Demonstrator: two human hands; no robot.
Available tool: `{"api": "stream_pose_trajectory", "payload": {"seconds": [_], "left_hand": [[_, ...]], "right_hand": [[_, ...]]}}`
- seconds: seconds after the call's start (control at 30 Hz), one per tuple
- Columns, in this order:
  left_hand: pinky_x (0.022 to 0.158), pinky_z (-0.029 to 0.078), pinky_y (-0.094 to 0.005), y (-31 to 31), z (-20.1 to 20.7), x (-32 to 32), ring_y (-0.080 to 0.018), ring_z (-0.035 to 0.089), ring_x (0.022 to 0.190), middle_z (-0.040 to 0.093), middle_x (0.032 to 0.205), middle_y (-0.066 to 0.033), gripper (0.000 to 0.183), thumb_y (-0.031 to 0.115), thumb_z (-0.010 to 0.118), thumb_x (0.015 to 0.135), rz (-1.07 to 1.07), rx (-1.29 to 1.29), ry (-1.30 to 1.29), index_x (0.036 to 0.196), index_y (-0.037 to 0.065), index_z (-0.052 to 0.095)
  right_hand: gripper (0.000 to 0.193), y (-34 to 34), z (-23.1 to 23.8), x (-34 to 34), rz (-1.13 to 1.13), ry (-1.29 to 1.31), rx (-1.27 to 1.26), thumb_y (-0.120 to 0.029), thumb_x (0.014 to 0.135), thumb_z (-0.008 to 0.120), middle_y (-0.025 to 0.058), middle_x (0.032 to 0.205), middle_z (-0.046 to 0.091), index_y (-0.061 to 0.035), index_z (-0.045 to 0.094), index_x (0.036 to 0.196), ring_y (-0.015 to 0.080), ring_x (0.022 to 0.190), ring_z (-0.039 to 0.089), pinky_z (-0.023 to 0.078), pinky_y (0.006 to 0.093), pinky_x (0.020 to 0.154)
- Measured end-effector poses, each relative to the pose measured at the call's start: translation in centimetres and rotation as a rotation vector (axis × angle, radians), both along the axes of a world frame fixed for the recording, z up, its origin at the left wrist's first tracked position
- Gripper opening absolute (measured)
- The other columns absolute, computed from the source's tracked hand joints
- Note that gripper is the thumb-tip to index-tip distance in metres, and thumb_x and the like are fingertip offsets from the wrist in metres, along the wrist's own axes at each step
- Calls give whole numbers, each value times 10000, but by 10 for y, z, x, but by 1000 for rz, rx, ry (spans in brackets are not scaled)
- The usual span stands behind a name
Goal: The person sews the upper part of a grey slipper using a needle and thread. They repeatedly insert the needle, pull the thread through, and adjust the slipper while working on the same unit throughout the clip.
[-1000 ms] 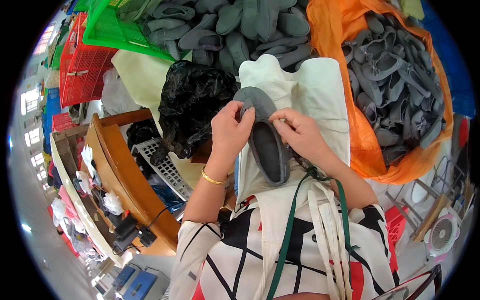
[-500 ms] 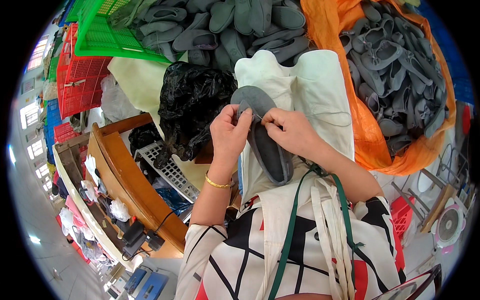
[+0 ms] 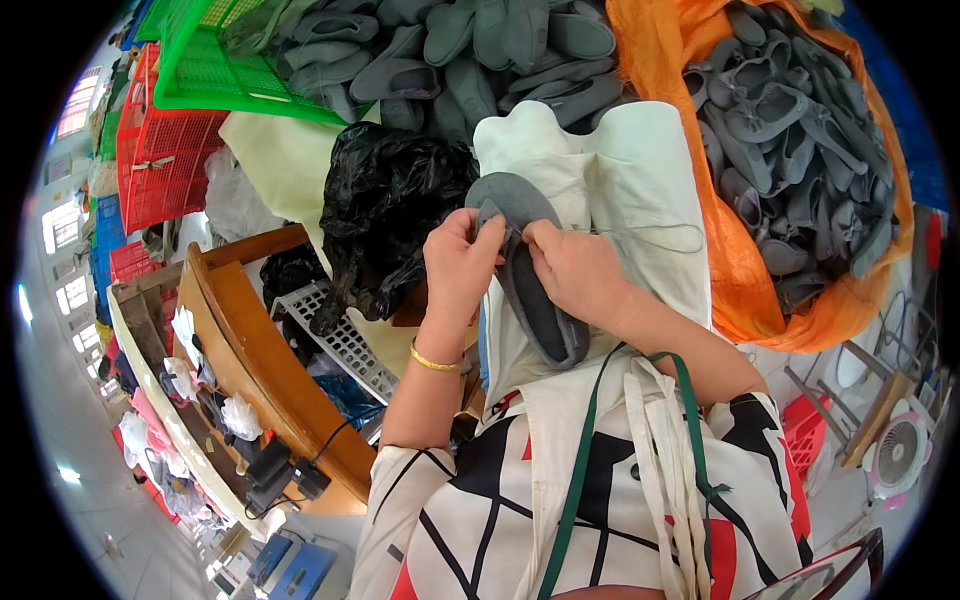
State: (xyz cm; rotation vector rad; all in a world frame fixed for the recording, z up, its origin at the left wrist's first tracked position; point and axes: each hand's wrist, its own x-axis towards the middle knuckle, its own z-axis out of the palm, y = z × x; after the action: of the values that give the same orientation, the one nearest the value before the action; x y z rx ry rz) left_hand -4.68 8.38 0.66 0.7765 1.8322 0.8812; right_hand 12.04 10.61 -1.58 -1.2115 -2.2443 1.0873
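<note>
A grey slipper [image 3: 545,315] lies over the white cloth on my lap, its rounded toe pointing away from me. My left hand [image 3: 462,262] pinches the slipper's upper between thumb and fingers at its left edge. Close beside it, my right hand [image 3: 580,270] is closed, thumb and forefinger pressed together at the upper's right edge. Whatever is in that pinch is too small to make out. Right of my right hand, a thin grey thread [image 3: 655,245] loops across the white cloth [image 3: 640,165].
Grey slippers [image 3: 465,85] are heaped ahead beside a green crate [image 3: 255,95]. An orange sack [image 3: 745,295] at the right holds several grey shoe pieces [image 3: 790,140]. A black plastic bag [image 3: 390,200] and a wooden desk [image 3: 270,370] stand left; a fan [image 3: 897,450] is far right.
My right hand has turned slightly and its fingers have come a little closer over the slipper. My left hand keeps its hold, and the slipper has barely moved.
</note>
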Motion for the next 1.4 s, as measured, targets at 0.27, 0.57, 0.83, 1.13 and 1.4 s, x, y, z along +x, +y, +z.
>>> {"api": "stream_pose_trajectory", "payload": {"seconds": [0.27,0.57,0.83,1.13,1.4], "left_hand": [[467,433,-181,3,2,-12,-45,536,503,625,686,7,129,151,660,897,7,-54,-262,863,27,659],[460,427,-179,1,-3,-12,-40,519,490,623,693,15,118,147,660,897,23,-21,-303,880,30,662],[467,423,-181,2,-3,-14,-35,508,496,622,707,23,111,147,648,905,13,-47,-297,880,40,661],[483,441,-207,4,-6,-22,-63,523,507,625,733,18,130,160,614,922,18,-88,-492,926,41,667],[498,465,-198,-2,-11,-22,-65,558,531,645,757,3,138,169,639,927,60,-41,-572,941,35,668]], "right_hand": [[147,4,-16,-2,53,83,306,-59,814,592,89,680,592,-62,508,934,293,657,637,491,428,531],[120,16,-11,6,152,95,157,-70,848,582,132,691,620,-55,503,936,350,661,635,489,462,551],[121,18,-8,4,166,113,141,-70,855,575,143,693,616,-49,495,944,350,662,632,484,463,551],[154,1,-17,-9,38,77,226,-54,884,583,137,738,624,-66,524,1026,340,692,638,493,433,586],[70,8,3,-21,-102,225,-112,-94,956,510,196,752,619,-38,481,985,405,695,621,474,483,604]]}}
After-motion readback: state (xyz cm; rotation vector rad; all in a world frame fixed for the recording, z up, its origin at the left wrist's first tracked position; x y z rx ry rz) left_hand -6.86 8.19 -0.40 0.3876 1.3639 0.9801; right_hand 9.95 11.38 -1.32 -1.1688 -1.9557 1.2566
